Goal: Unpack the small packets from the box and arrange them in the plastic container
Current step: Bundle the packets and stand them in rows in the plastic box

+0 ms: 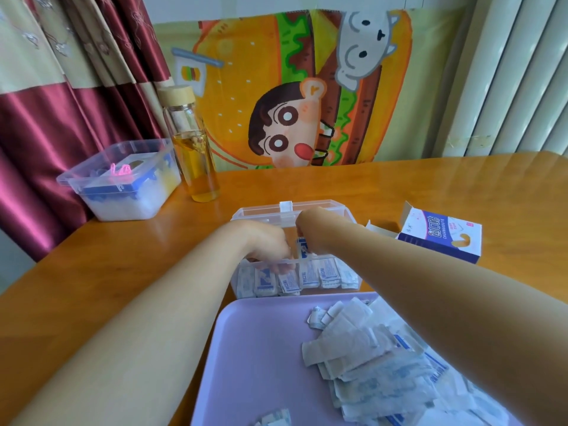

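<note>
A clear plastic container (335, 212) stands on the wooden table, with a row of small white-and-blue packets (325, 276) upright along its near wall. Both hands reach down into it. My left hand (267, 244) curls over the near rim, its fingertips on the packets inside. My right hand (307, 232) is bent at the wrist and pinches one packet (302, 245) upright in the middle of the container; its fingers are mostly hidden. The opened white-and-blue box (442, 238) lies to the right. A purple tray (261, 348) in front holds a heap of loose packets (378, 358).
A glass bottle with yellow liquid (196, 149) stands at the back left, next to a clear tub of blue and pink items (123, 179). A cartoon cloth (276, 87) hangs behind the table. A curtain hangs at the left.
</note>
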